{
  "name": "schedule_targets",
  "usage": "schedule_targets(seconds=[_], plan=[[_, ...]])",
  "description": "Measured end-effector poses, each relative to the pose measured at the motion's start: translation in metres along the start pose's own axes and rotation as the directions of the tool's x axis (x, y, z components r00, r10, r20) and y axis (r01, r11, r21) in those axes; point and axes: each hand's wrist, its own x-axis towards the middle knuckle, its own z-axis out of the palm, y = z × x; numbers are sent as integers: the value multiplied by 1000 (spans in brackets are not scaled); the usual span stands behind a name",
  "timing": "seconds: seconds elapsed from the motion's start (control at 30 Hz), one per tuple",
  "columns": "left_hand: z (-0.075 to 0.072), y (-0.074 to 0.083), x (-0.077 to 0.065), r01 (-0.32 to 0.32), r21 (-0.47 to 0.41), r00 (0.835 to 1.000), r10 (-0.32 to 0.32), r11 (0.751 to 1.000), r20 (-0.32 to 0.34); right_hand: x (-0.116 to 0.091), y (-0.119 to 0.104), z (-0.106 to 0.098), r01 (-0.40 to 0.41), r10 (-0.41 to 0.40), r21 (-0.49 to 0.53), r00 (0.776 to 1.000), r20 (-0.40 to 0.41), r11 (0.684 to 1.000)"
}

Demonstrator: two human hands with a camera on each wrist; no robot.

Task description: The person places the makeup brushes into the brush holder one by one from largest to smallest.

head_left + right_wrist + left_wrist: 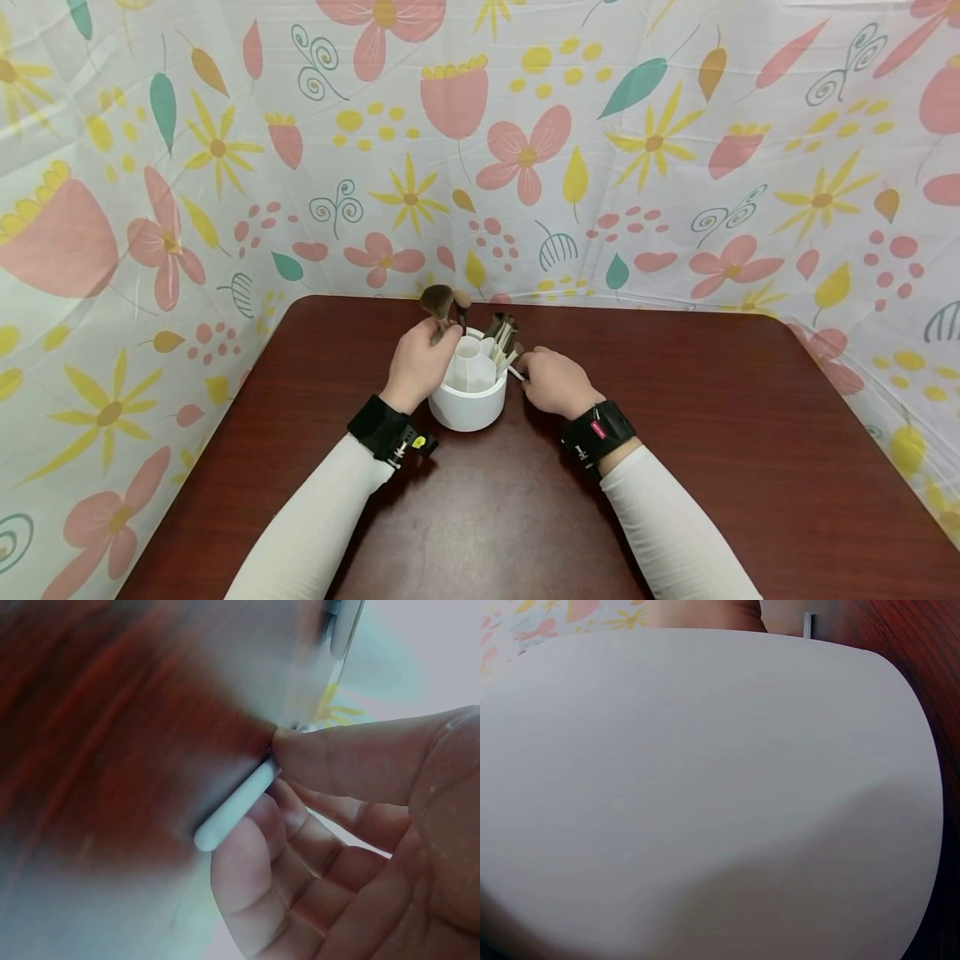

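A white round brush holder [468, 407] with several compartments stands on the table, its smooth white wall [705, 750] filling most of the left wrist view. My left hand [417, 364] is at its far left side, thumb and fingers around a makeup brush [437, 302] with a large fluffy head. A smaller rounded brush [461, 302] stands just beside that one. On the holder's right, my right hand [555, 382] pinches a thin white stick-like handle [236, 806] between thumb and fingers. Its rounded end points out past the fingertips; the rest is hidden by the hand.
Several slim brushes [502, 333] with pale handles lean in the holder's right part. The dark reddish wooden table [712, 400] extends to both sides. A flower-printed cloth [525, 158] hangs behind it and along its sides.
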Motion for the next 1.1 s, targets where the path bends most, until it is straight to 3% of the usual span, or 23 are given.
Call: schedule_targets(seconds=[0.6,1.1], plan=[[1,-3,1,3,3,1000,-3,1000,1,1,-1,-2,-35,35,-7,998,42,999],[2,-3,2,-7,9,1000,7,1000,-7,3,-3,-4,-80,82,41,996,-42,996]])
